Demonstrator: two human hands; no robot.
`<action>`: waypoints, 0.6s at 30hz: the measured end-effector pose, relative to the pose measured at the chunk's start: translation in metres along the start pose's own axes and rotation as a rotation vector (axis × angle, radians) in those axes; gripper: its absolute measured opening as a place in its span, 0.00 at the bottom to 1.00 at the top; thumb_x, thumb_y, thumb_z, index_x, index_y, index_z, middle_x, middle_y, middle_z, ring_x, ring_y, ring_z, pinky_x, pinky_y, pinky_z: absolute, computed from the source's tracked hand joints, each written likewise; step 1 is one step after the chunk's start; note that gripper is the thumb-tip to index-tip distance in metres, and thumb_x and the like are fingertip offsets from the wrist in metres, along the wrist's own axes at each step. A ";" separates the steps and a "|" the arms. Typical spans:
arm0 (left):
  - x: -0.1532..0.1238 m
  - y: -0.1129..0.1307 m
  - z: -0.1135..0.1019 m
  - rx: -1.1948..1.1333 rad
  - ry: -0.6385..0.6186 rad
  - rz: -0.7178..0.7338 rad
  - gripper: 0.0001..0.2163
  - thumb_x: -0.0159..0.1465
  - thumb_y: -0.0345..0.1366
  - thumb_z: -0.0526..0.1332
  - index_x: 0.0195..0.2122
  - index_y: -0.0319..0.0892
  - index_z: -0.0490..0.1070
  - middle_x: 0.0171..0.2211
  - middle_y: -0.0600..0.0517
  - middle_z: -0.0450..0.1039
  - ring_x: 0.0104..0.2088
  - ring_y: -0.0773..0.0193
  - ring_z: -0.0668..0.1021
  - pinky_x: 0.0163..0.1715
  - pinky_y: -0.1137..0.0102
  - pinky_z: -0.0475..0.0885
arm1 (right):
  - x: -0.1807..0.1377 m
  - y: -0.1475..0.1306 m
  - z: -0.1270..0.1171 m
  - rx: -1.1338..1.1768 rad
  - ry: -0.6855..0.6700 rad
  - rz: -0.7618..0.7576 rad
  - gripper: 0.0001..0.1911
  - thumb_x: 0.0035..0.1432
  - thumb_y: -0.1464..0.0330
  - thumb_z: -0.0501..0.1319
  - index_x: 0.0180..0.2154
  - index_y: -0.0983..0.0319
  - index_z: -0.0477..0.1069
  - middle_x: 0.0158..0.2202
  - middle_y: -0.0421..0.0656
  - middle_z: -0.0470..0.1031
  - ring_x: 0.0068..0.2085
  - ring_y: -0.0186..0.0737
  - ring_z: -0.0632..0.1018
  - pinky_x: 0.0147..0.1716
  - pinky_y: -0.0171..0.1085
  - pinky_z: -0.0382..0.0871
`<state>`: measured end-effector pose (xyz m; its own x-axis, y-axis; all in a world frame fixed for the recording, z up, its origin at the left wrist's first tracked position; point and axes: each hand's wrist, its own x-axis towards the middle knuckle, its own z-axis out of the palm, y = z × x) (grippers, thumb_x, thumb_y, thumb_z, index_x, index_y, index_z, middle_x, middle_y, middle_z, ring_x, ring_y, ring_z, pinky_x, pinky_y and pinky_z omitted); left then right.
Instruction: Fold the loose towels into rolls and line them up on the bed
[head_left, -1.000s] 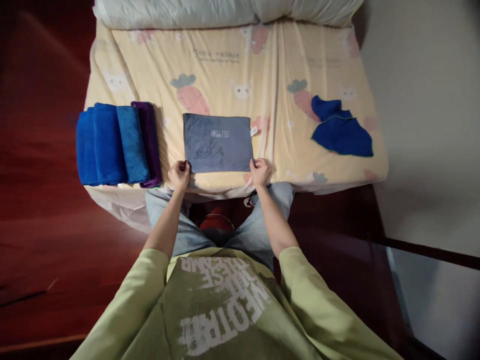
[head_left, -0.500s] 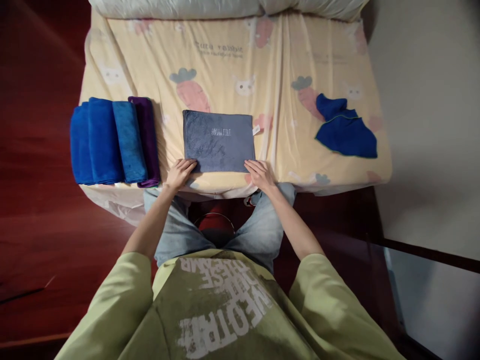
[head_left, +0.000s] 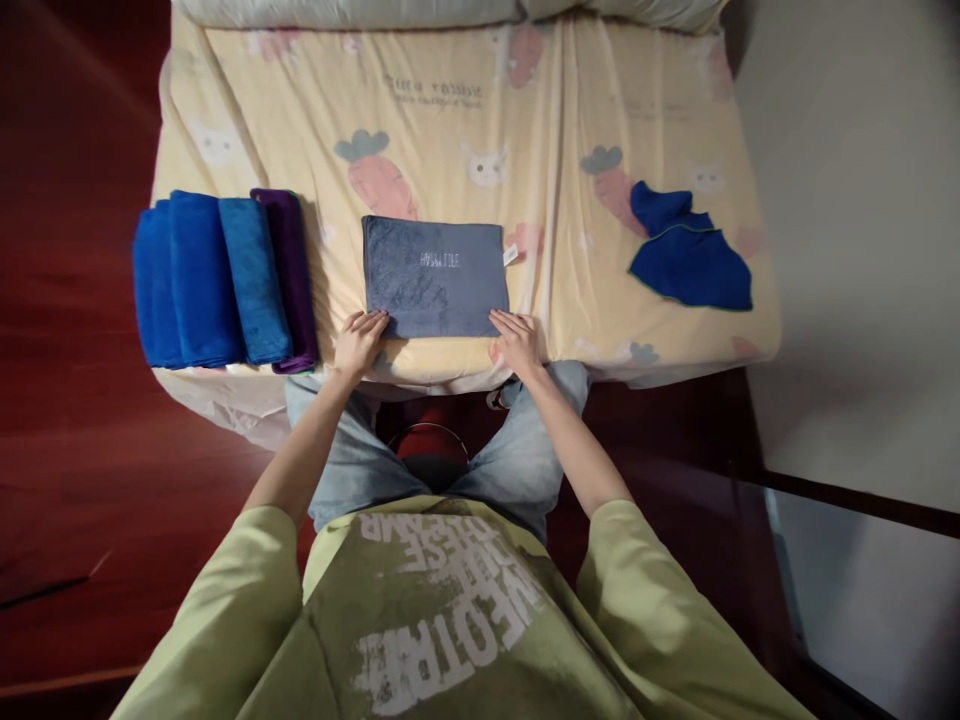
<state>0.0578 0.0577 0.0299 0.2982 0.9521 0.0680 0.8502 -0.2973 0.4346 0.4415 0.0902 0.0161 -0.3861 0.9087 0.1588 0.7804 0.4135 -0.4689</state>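
A grey-blue towel (head_left: 442, 280) with small white lettering and a white tag on its right edge lies flat on the bed. My left hand (head_left: 361, 342) is at its near left corner, fingers close together and closed on the edge. At the near right corner my right hand (head_left: 517, 341) holds the edge the same way. The thumbs are partly hidden. To the left stand several folded blue towels (head_left: 201, 280) in a row, with a lighter blue towel (head_left: 256, 280) and a purple towel (head_left: 294, 275) at the row's right end.
A crumpled dark blue cloth (head_left: 694, 260) with a green edge lies on the right of the yellow, carrot-printed bed sheet (head_left: 450, 165). A pale rolled bedding edge (head_left: 352, 12) runs along the far side. A grey wall (head_left: 855, 250) stands to the right.
The view has shifted slightly, so the whole scene sits a little higher and further left. Both hands stay at the grey-blue towel's near corners.
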 end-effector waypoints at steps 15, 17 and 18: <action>-0.080 0.000 0.008 -0.210 0.091 0.061 0.26 0.64 0.25 0.51 0.61 0.42 0.76 0.61 0.44 0.76 0.64 0.56 0.75 0.66 0.55 0.69 | -0.062 -0.018 -0.019 0.195 -0.063 -0.006 0.35 0.53 0.86 0.52 0.56 0.60 0.80 0.60 0.45 0.79 0.64 0.43 0.77 0.67 0.49 0.70; -0.077 0.001 0.012 -0.260 0.139 -0.033 0.27 0.59 0.24 0.52 0.57 0.42 0.78 0.58 0.45 0.79 0.61 0.56 0.78 0.65 0.56 0.70 | -0.060 -0.018 -0.015 0.255 -0.032 0.048 0.36 0.50 0.87 0.52 0.55 0.59 0.81 0.58 0.44 0.80 0.63 0.43 0.78 0.67 0.49 0.70; -0.075 0.001 0.013 -0.284 0.151 -0.071 0.28 0.57 0.24 0.52 0.56 0.42 0.79 0.56 0.46 0.80 0.60 0.56 0.79 0.64 0.56 0.71 | -0.059 -0.018 -0.013 0.286 -0.020 0.068 0.36 0.49 0.87 0.52 0.54 0.59 0.81 0.58 0.44 0.81 0.62 0.43 0.78 0.67 0.49 0.70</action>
<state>0.0421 -0.0152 0.0133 0.1566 0.9760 0.1514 0.7056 -0.2178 0.6743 0.4570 0.0299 0.0265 -0.3492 0.9314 0.1028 0.6354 0.3160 -0.7046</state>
